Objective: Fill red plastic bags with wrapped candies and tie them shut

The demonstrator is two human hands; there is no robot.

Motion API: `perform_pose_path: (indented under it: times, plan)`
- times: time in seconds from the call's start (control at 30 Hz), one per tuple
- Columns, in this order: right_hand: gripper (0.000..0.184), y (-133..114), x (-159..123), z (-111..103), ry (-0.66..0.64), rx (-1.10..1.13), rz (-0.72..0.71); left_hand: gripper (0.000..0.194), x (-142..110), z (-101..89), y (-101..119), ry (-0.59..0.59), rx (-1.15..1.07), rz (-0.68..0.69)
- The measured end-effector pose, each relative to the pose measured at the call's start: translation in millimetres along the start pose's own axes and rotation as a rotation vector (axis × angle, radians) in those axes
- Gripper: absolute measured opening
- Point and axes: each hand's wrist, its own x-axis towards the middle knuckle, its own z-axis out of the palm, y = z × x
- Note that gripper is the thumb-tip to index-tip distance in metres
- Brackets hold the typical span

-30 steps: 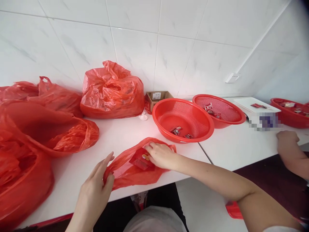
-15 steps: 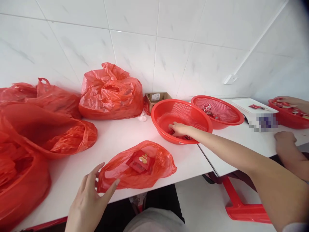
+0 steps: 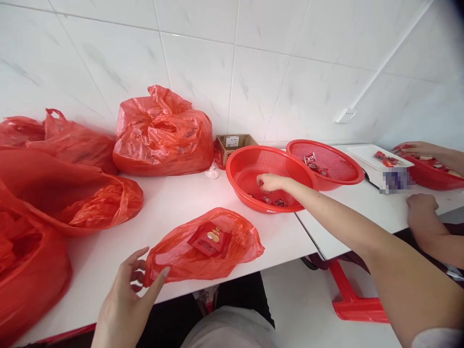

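My left hand (image 3: 125, 302) is at the left end of a thin red plastic bag (image 3: 232, 261), thumb and fingers spread apart around its edge. The bag lies open on the white table, and flat red packets (image 3: 208, 240) with a yellow print rest inside. My right hand (image 3: 272, 183) reaches into the nearer red perforated basket (image 3: 235, 169), a little above its bottom. Its fingers are curled together; whether something is between them is hidden. Several small wrapped packets (image 3: 279, 202) lie in the bottom of that basket.
Behind it stands a second red basket (image 3: 348, 169) with small packets. A small cardboard box (image 3: 232, 141) and full red bags (image 3: 163, 140) line the wall. Open red bags (image 3: 87, 169) fill the left. A co-worker's hand (image 3: 416, 147) is over another basket (image 3: 435, 179), beside a white scale (image 3: 358, 152).
My right hand has left the red bag and moved up into the basket, where it has since lifted slightly. The left hand has spread its fingers. Red packets appeared on the scale.
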Motion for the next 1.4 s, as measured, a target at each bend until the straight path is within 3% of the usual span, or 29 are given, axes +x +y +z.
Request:
perform_pose_path:
  times: [0.17, 0.27, 0.37, 0.43, 0.53, 0.6, 0.67, 0.77, 0.9, 1.0, 1.07, 1.13, 1.2, 1.27, 1.3, 1.4]
  plan:
    - [0.038, -7.7, -9.4, 12.0, -0.157, -0.007, 0.029, 0.044, -0.3, -3.9, -2.7, -0.106, 0.022, -0.140]
    - [0.034, -10.4, -11.1, 10.1, -0.156, -0.005, 0.037, 0.043, 1.8, -5.8, -5.9, -0.202, -0.214, -0.164]
    - [0.029, -16.0, -18.9, -5.9, -0.049, 0.052, -0.011, 0.045, 5.9, -4.9, -9.4, -0.237, -0.525, -0.228]
    - [0.026, -28.5, -33.8, -19.1, 0.050, 0.126, -0.084, 0.046, 9.1, -2.5, -9.7, -0.246, -0.674, -0.260]
    - [0.024, -66.5, -68.1, -26.5, 0.082, 0.431, -0.367, 0.050, 12.1, 2.7, -1.4, -0.237, -0.783, -0.230]
    - [0.023, -101.2, -88.6, -16.3, -0.029, 0.629, -0.573, 0.055, 11.8, 5.9, 10.4, -0.202, -0.722, -0.172]
    - [0.024, -136.3, -97.8, 4.8, -0.152, 0.636, -0.696, 0.060, 9.7, 7.8, 24.0, -0.160, -0.628, -0.091]
    - [0.034, -175.8, -87.7, 41.4, -0.136, 0.644, -0.686, 0.059, 5.0, 7.0, 38.4, -0.131, -0.537, 0.006]
    - [0.033, -194.7, -61.8, 65.2, -0.031, 0.651, -0.646, 0.050, 1.0, -0.7, 38.2, -0.141, -0.444, 0.087]
    - [0.031, -191.1, -58.9, 57.8, 0.088, 0.526, -0.648, 0.050, -0.3, -8.9, 32.3, -0.135, -0.367, 0.104]
    - [0.029, -181.0, -64.9, 42.9, 0.097, 0.520, -0.660, 0.054, -0.8, -13.7, 29.9, -0.131, -0.319, 0.105]
    - [0.025, -162.7, -71.6, 22.3, 0.098, 0.575, -0.684, 0.058, -0.9, -16.9, 29.3, -0.143, -0.282, 0.117]
    - [0.026, -134.6, -73.9, -0.2, 0.192, 0.571, -0.651, 0.061, -0.3, -18.4, 29.2, -0.163, -0.250, 0.133]
    - [0.035, -99.0, -70.6, -18.3, 0.294, 0.402, -0.481, 0.066, 0.8, -18.2, 28.3, -0.184, -0.230, 0.143]
    - [0.044, -80.3, -67.5, -23.8, 0.286, 0.262, -0.342, 0.068, 1.3, -17.7, 27.4, -0.190, -0.229, 0.146]
    - [0.076, -31.5, -58.1, -22.3, -0.013, -0.066, 0.072, 0.072, 2.0, -15.5, 24.4, -0.204, -0.246, 0.129]
